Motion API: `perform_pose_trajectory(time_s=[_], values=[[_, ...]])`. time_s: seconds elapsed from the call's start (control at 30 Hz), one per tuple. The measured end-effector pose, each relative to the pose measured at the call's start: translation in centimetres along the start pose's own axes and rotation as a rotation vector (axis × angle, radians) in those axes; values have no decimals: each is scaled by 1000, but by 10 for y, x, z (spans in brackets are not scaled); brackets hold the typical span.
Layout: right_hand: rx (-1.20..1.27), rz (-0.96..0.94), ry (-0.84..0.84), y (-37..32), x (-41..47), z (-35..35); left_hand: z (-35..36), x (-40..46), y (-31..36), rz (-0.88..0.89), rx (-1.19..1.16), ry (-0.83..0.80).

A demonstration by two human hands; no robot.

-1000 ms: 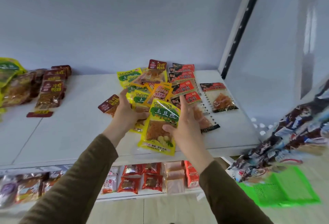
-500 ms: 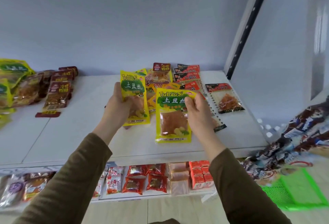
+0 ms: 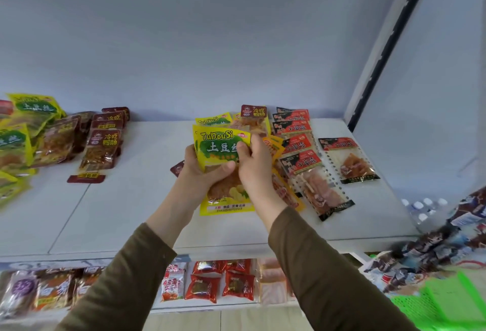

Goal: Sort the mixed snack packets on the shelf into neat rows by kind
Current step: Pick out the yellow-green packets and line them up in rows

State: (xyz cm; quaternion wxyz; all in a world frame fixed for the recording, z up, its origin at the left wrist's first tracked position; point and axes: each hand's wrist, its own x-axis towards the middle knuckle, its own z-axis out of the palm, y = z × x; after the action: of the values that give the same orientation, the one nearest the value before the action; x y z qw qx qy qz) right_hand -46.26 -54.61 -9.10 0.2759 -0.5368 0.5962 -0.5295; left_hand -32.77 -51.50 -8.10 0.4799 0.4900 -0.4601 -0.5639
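Note:
Both hands hold a stack of yellow potato-shred packets [image 3: 219, 146] upright above the white shelf [image 3: 126, 207]. My left hand [image 3: 200, 173] grips the stack from the left and below. My right hand [image 3: 253, 167] pinches its right edge. Behind the stack lies a mixed pile with another yellow packet [image 3: 213, 119], a maroon duck-intestine packet [image 3: 253, 116] and orange packets [image 3: 274, 145]. Red-and-black gluten packets [image 3: 299, 144] lie in a row to the right. A maroon packet's corner [image 3: 176, 169] peeks out under my left wrist.
At the shelf's left lie maroon duck-intestine packets [image 3: 102, 146] and yellow potato-shred packets [image 3: 18, 136]. A lower shelf holds red snack packets [image 3: 221, 282]. A black-slotted upright [image 3: 386, 46] bounds the right side. A green basket [image 3: 447, 301] sits at the lower right.
Each hand held a separate yellow packet half a second ago. The hands have come together, so the packets now overlap in one stack held by both hands.

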Motion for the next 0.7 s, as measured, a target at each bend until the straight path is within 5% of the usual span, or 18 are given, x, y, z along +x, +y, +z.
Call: perform_pose_trajectory(time_s=[0.2, 0.37, 0.7], values=[[276, 96, -187, 2, 16, 6, -34, 12, -2, 21, -141, 60], [-75, 50, -180, -3, 76, -18, -74, 34, -1, 27, -197, 178], [-940, -73, -513, -2, 159, 62, -63, 62, -28, -55, -210, 218]])
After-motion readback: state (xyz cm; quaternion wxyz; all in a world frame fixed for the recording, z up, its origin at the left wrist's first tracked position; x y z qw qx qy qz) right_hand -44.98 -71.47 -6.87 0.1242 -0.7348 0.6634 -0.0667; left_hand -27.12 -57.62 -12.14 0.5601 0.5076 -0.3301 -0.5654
